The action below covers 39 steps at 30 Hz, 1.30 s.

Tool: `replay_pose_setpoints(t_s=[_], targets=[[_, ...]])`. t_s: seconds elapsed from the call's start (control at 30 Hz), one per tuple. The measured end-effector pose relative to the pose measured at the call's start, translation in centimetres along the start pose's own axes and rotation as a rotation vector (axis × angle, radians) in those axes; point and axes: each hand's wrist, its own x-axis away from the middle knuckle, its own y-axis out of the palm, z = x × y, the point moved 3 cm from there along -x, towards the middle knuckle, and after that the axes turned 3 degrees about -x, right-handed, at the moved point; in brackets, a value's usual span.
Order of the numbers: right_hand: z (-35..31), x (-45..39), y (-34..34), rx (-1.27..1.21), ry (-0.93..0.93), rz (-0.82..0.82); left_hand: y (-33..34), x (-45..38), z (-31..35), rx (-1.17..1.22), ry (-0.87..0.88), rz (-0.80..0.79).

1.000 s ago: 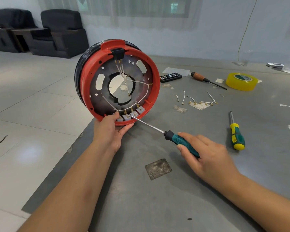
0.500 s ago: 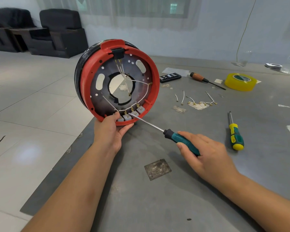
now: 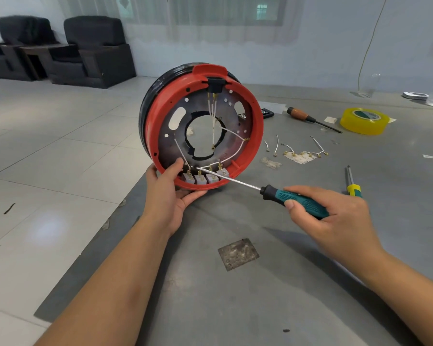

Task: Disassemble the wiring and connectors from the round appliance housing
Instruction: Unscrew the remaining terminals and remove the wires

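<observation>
The round red and black housing [image 3: 256,131] stands on its edge at the table's left side, its open face toward me. White wires [image 3: 231,132] run across its dark inner plate from a black socket [image 3: 216,85] at the top to several grey connector blocks [image 3: 203,179] along the bottom rim. My left hand [image 3: 168,193] grips the lower rim, thumb inside by the blocks. My right hand [image 3: 335,216] holds a teal-handled screwdriver [image 3: 295,199]; its tip sits among the terminals just above the blocks.
On the grey table [image 3: 260,295] lie loose removed wires with brass terminals [image 3: 296,152], a yellow-handled screwdriver [image 3: 353,186], a wooden-handled screwdriver [image 3: 308,119], a yellow tape roll [image 3: 364,121] and a small metal plate [image 3: 238,253]. The table edge and tiled floor are at left.
The screwdriver tip has slid left along the connector row, deeper into the housing. My left hand still grips the rim in the same place.
</observation>
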Motion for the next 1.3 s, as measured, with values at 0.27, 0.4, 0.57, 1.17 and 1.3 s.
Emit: replay_pose_setpoints(t_s=[0.27, 0.4, 0.57, 1.17, 1.3], targets=[[0.4, -0.2, -0.2, 0.006, -0.038, -0.06, 0.2, 0.0, -0.6, 0.008, -0.029, -0.002], [0.3, -0.2, -0.2, 0.017, -0.036, -0.076, 0.1, -0.1, -0.6, 0.012, -0.067, 0.008], [0.9, -0.4, -0.4, -0.058, 0.085, -0.084, 0.1, 0.1, -0.6, 0.0, -0.085, 0.001], [-0.3, -0.4, -0.3, 0.04, -0.042, -0.151, 0.4, 0.4, -0.4, -0.027, -0.122, 0.039], [-0.8, 0.0, 0.1, 0.082, -0.054, -0.162, 0.4, 0.5, -0.3, 0.007, -0.123, 0.049]])
